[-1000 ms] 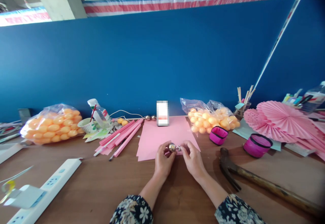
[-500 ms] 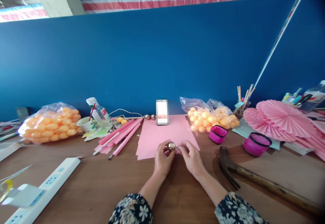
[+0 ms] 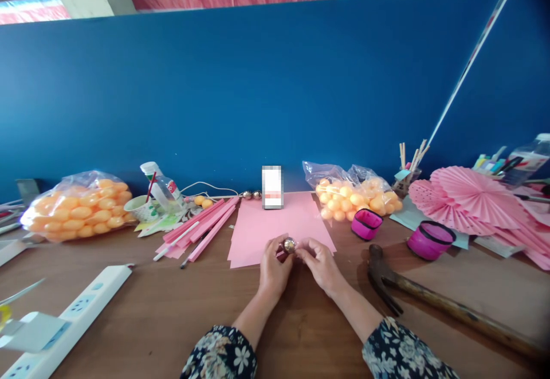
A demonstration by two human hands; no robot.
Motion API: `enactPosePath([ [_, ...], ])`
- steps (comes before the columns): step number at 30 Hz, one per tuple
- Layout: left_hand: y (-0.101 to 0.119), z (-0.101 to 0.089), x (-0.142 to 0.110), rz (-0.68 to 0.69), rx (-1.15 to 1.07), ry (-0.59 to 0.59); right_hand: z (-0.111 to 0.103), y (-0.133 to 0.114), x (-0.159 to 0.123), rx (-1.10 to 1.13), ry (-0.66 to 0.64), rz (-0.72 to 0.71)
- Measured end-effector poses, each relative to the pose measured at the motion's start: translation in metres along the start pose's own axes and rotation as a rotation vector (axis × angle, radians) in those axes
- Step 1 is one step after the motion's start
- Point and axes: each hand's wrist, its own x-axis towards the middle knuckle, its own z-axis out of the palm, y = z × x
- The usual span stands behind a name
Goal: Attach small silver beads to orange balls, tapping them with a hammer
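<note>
A small shiny metallic ball (image 3: 289, 245) is pinched between the thumb and fingers of my left hand (image 3: 275, 270), over the near edge of the pink paper sheets (image 3: 266, 230). Close on its right, my right hand (image 3: 318, 264) has thumb and fingertips pressed together beside the ball. Something small and clear seems to be between those fingertips, too tiny to make out. Two similar shiny balls (image 3: 252, 195) lie behind the paper, left of a phone-like upright device (image 3: 272, 188) whose screen is blurred out.
Left: a power strip (image 3: 81, 316), a bag of orange balls (image 3: 79, 207), a bottle (image 3: 161, 187) and pink paper strips (image 3: 201, 227). Right: another ball bag (image 3: 352, 198), two magenta bands (image 3: 366, 224), a claw hammer (image 3: 451, 304) and pleated pink paper fans (image 3: 476, 201). A blue partition (image 3: 275, 86) stands behind.
The whole view has shifted slightly, so things appear a little further left and up. My right fingertips are a bit nearer the ball; my left hand keeps its hold.
</note>
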Motion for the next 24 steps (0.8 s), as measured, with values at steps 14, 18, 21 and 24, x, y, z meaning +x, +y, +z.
enactPosePath([
  [14, 0.0050, -0.0006, -0.0031, 0.080, 0.048, -0.016, 0.0000, 0.0024, 0.0017, 0.038, -0.007, 0.018],
  [18, 0.0045, 0.0000, -0.0026, 0.082, 0.050, -0.013, -0.0003, 0.0015, 0.0013, 0.030, -0.010, 0.026],
  [21, 0.0054, 0.0005, -0.0025, 0.080, 0.052, -0.008, 0.0001, -0.0001, 0.0011, 0.028, -0.014, 0.043],
  [24, 0.0065, 0.0006, -0.0025, 0.074, 0.041, -0.004, 0.0006, -0.0010, 0.0012, 0.015, -0.008, 0.062],
])
